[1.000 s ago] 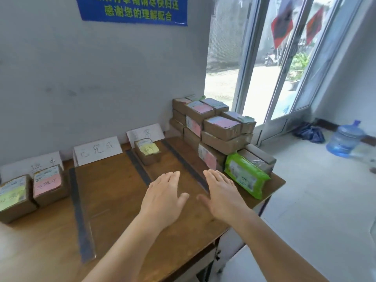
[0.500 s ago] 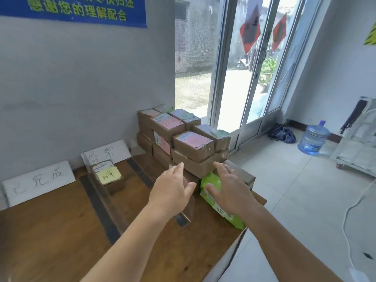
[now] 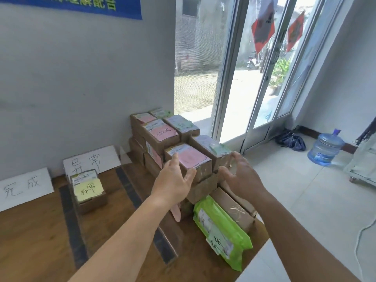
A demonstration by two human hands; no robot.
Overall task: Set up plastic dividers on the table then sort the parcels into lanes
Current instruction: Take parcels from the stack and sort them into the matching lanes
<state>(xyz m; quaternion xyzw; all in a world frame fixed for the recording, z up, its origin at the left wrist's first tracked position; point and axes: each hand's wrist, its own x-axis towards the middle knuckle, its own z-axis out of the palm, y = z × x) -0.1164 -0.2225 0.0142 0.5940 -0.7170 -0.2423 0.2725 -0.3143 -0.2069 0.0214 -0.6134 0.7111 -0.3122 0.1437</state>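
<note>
Currently both hands are sitting at the parcel stack (image 3: 162,139) on the right end of the wooden table (image 3: 40,231). Left hand (image 3: 175,180) is lying against the near-left side of the front top box, the pink-labelled parcel (image 3: 188,159): fingers straight, thumb spread toward its front face, touching but not wrapping. Right hand (image 3: 243,176) is hovering just beside the neighbouring box with the green slip (image 3: 213,148), fingers spread wide and slightly bent, holding nothing; can't tell whether the fingertips are making contact.

The stack is standing several boxes high against the wall corner, next to the glass door (image 3: 254,78). A green soft pack (image 3: 219,231) is leaning at the stack's near foot, a plain brown box (image 3: 234,206) lying just behind it.

Dark dividers are running front to back across the table: one strip (image 3: 140,210) is passing under the left forearm, just left of the stack, another strip (image 3: 71,224) is lying further left. Between them, one small box with a yellow note (image 3: 87,188) is sitting in its lane, near the wall. White handwritten signs are leaning on the wall behind the lanes: one (image 3: 91,159) behind that box, another (image 3: 24,186) at the left edge.

A water jug (image 3: 325,149) is standing on the floor at right, a dark bag (image 3: 291,140) near the door.
</note>
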